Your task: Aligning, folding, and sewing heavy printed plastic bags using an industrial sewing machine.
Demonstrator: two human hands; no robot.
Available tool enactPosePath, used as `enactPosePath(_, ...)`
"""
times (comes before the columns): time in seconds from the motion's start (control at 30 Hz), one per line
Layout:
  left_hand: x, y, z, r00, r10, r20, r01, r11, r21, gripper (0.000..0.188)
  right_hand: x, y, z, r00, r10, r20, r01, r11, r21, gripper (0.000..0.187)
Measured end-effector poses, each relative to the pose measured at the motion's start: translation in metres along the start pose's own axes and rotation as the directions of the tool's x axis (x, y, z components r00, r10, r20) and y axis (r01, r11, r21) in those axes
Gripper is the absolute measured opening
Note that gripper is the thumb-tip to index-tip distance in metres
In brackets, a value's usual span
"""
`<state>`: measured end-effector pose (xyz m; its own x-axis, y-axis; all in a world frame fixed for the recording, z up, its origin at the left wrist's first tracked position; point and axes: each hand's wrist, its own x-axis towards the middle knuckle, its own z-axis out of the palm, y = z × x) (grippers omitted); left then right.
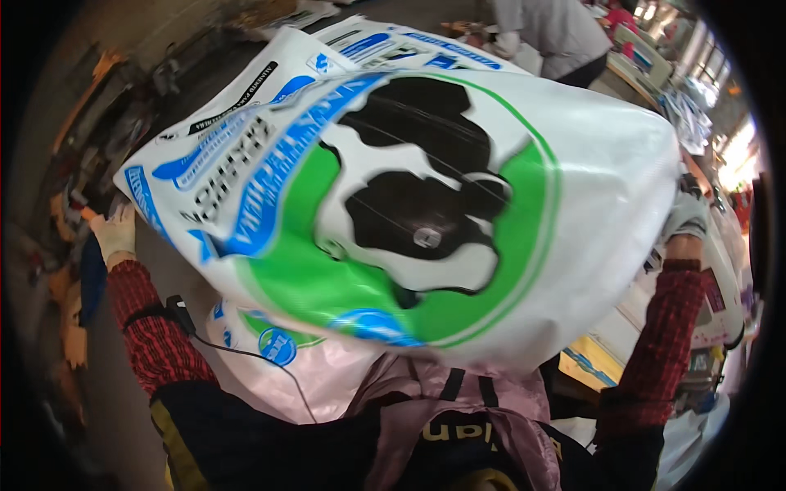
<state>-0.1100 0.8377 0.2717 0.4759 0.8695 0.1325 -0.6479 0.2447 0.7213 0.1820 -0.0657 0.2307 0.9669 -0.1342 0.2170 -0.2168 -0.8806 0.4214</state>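
A large white woven plastic sack [610, 188], printed with a green circle, a black-and-white cow pattern and blue bands, is spread in the air in front of me. My left hand [116, 232], in a pale glove, is at the sack's left edge. Its fingers look closed there, though blur hides the grip. At the right end, my right hand [688, 214], in a grey glove, grips the sack's edge, its fingertips partly hidden. Beyond the raised sack lie more printed white sacks [458, 56]. Another similar sack [246, 327] hangs or lies below it, close to my body.
A person in a grey top [557, 37] bends over at the back right. Beside my right arm stands a pale machine [720, 270], with a yellowish board [591, 360] near it. A black cable [246, 353] runs past my left forearm. Torn brown scraps [74, 319] line the left side.
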Motion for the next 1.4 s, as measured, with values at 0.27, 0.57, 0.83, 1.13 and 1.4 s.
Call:
enactPosePath(0.27,-0.367,-0.146,0.001,0.961,0.258,-0.102,-0.090,0.637,0.766,0.062,0.017,-0.088,0.132,0.871,-0.461,-0.171,0.477,0.709,0.519,0.051)
enactPosePath(0.57,-0.439,-0.103,-0.227,0.897,-0.341,-0.281,0.368,0.226,0.902,0.048,-0.060,-0.148,0.142,0.645,-0.763,0.038,0.517,0.473,0.713,0.033)
enactPosePath(0.83,-0.425,-0.221,-0.158,0.693,-0.382,-0.611,0.300,-0.618,0.727,0.076,-0.090,-0.165,0.226,0.917,-0.357,0.175,0.193,0.785,0.589,0.029)
enactPosePath(1.13,-0.463,-0.260,-0.173,0.473,-0.048,-0.880,0.668,-0.632,0.393,0.079,-0.065,-0.195,0.267,0.915,-0.372,0.158,0.196,0.751,0.631,0.029)
enactPosePath(1.4,-0.586,-0.317,-0.078,0.618,-0.784,-0.049,-0.679,-0.565,0.468,0.046,-0.070,-0.210,0.272,0.901,-0.419,0.114,0.245,0.709,0.661,0.030)
